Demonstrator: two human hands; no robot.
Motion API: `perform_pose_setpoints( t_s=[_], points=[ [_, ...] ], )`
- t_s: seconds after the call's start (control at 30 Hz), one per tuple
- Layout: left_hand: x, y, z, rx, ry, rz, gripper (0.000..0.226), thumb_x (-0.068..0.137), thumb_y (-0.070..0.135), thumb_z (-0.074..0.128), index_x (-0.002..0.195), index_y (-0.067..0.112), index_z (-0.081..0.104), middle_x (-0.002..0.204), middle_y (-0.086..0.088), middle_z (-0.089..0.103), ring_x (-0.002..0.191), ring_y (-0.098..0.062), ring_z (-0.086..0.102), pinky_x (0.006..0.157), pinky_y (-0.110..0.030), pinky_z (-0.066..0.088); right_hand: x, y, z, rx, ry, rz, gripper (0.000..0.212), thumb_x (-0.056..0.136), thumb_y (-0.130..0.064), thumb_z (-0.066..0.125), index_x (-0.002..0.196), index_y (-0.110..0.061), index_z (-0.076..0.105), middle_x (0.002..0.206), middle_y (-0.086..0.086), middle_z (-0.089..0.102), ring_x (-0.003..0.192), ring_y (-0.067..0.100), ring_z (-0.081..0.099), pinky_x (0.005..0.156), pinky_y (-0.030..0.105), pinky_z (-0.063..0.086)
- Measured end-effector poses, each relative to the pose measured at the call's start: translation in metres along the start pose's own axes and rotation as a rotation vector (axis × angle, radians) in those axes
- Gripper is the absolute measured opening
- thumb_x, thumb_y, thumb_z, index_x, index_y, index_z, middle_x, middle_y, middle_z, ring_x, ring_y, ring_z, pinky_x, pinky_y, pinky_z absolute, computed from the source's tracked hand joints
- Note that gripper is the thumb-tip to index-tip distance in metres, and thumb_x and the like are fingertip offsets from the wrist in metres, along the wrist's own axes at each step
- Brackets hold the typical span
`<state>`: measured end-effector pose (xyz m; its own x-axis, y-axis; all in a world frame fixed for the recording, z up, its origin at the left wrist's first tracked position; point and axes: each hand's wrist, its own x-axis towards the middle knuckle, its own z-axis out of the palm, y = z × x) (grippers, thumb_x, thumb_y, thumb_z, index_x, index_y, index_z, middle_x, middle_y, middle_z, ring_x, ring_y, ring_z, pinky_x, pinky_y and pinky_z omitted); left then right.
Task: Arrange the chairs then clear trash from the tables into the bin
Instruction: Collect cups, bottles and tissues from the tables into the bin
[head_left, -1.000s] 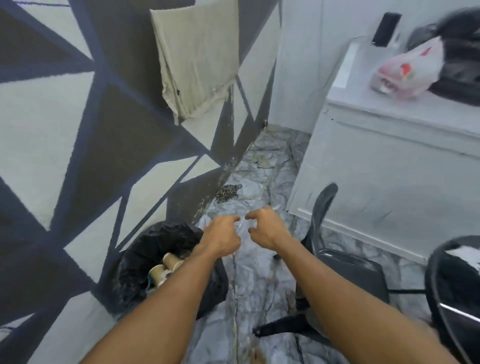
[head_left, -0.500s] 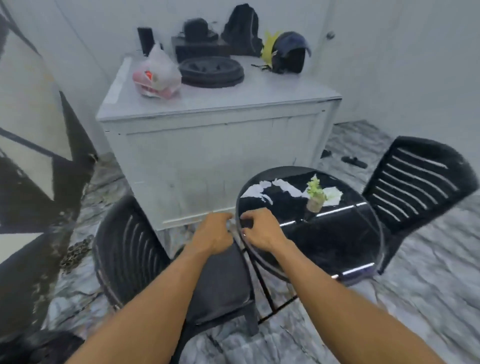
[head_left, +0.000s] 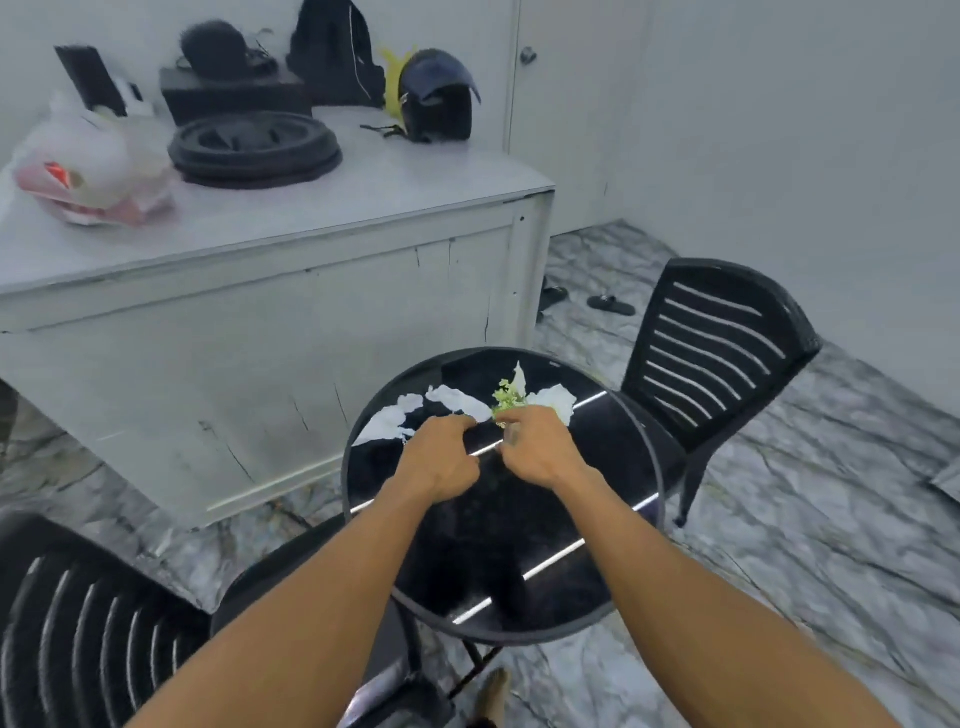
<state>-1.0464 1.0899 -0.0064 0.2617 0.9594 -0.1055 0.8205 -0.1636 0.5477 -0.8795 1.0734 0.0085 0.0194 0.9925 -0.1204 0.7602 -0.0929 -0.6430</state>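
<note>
A round black glass table (head_left: 519, 551) stands in front of me with several torn white paper scraps (head_left: 387, 423) on its far half and a small green plant (head_left: 506, 396) among them. My left hand (head_left: 441, 460) hovers over the table with curled fingers, its fingertips at the edge of a middle scrap (head_left: 457, 400). My right hand (head_left: 540, 452), fingers also curled, sits just in front of the plant and hides its pot. I see nothing held in either hand. One black slatted chair (head_left: 717, 353) stands at the table's far right, another (head_left: 78, 639) at the near left.
A white counter (head_left: 260, 312) runs along the left behind the table, carrying a plastic bag (head_left: 88, 171), black round trays (head_left: 254, 150) and a helmet (head_left: 436, 96). Slippers (head_left: 610, 304) lie on the marble floor by the wall. The bin is out of view.
My view swung right from the black bin by the patterned wall to the round table. Both hands kept their curled pose and now hover over the paper scraps.
</note>
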Motion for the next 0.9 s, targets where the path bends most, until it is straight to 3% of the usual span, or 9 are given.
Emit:
perform_pose_setpoints(
  t_s=[0.17,0.33,0.47,0.6,0.67,0.73,0.83,0.9],
  points=[
    [0.066,-0.036,0.007,0.002,-0.018,-0.146,0.062,0.076,0.010,0.060,0.138,0.016,0.057,0.131,-0.003,0.059,0.122,-0.026,0.052,0.093,-0.035,0.049,0.078,0.034,-0.017,-0.013,-0.015,0.077,0.049,0.080,-0.010,0.061,0.128,-0.021,0.063,0.138,0.001,0.057,0.127,0.020,0.051,0.099,0.028,0.041],
    [0.125,-0.065,0.017,0.045,-0.008,-0.253,0.051,0.072,0.006,0.060,0.122,0.012,0.063,0.119,-0.005,0.052,0.116,-0.028,0.048,0.079,-0.035,0.048,0.157,0.064,-0.023,-0.018,-0.028,0.088,0.042,0.084,-0.008,0.060,0.124,-0.020,0.065,0.128,0.006,0.063,0.118,0.022,0.057,0.102,0.038,0.046],
    [0.153,-0.087,0.026,0.068,-0.030,-0.382,0.059,0.075,0.009,0.063,0.133,0.012,0.057,0.125,-0.011,0.050,0.122,-0.033,0.044,0.094,-0.042,0.047,0.198,0.092,-0.014,-0.039,-0.093,0.104,0.037,0.088,-0.012,0.060,0.124,-0.021,0.066,0.125,0.004,0.065,0.110,0.019,0.062,0.095,0.031,0.048],
    [0.171,-0.101,0.044,0.110,-0.114,-0.545,0.065,0.074,0.011,0.063,0.137,0.017,0.051,0.141,-0.016,0.037,0.135,-0.038,0.030,0.100,-0.054,0.045,0.235,0.123,0.001,-0.085,-0.208,0.132,0.038,0.089,-0.008,0.057,0.123,-0.020,0.067,0.130,0.006,0.063,0.117,0.023,0.060,0.095,0.032,0.048],
    [0.176,-0.109,0.053,0.134,-0.142,-0.608,0.059,0.077,0.011,0.064,0.134,0.015,0.050,0.145,-0.020,0.034,0.135,-0.040,0.031,0.104,-0.052,0.042,0.251,0.138,0.002,-0.086,-0.267,0.173,0.045,0.085,-0.007,0.059,0.127,-0.020,0.064,0.133,0.007,0.061,0.122,0.023,0.057,0.096,0.030,0.046],
    [0.178,-0.115,0.062,0.152,-0.140,-0.580,0.042,0.080,0.008,0.062,0.121,0.008,0.057,0.130,-0.021,0.052,0.121,-0.037,0.047,0.100,-0.043,0.043,0.263,0.151,0.003,-0.094,-0.368,0.199,0.061,0.076,-0.010,0.074,0.134,-0.021,0.058,0.139,0.007,0.056,0.128,0.025,0.052,0.101,0.034,0.044],
    [0.178,-0.115,0.072,0.000,0.066,-0.622,0.015,0.078,-0.003,0.053,0.087,0.001,0.064,0.088,-0.012,0.067,0.088,-0.031,0.063,0.075,-0.041,0.053,0.273,0.166,0.011,-0.237,-0.523,0.174,0.097,0.062,-0.013,0.089,0.146,-0.026,0.042,0.145,0.005,0.043,0.131,0.027,0.045,0.100,0.039,0.047],
    [0.187,-0.108,0.073,-0.055,0.190,-0.630,0.026,0.077,-0.003,0.055,0.100,0.005,0.063,0.092,-0.010,0.067,0.089,-0.031,0.064,0.071,-0.038,0.053,0.277,0.173,0.019,-0.344,-0.512,0.090,0.098,0.066,-0.008,0.083,0.150,-0.027,0.036,0.141,0.003,0.038,0.127,0.023,0.044,0.093,0.034,0.049]
  ],
)
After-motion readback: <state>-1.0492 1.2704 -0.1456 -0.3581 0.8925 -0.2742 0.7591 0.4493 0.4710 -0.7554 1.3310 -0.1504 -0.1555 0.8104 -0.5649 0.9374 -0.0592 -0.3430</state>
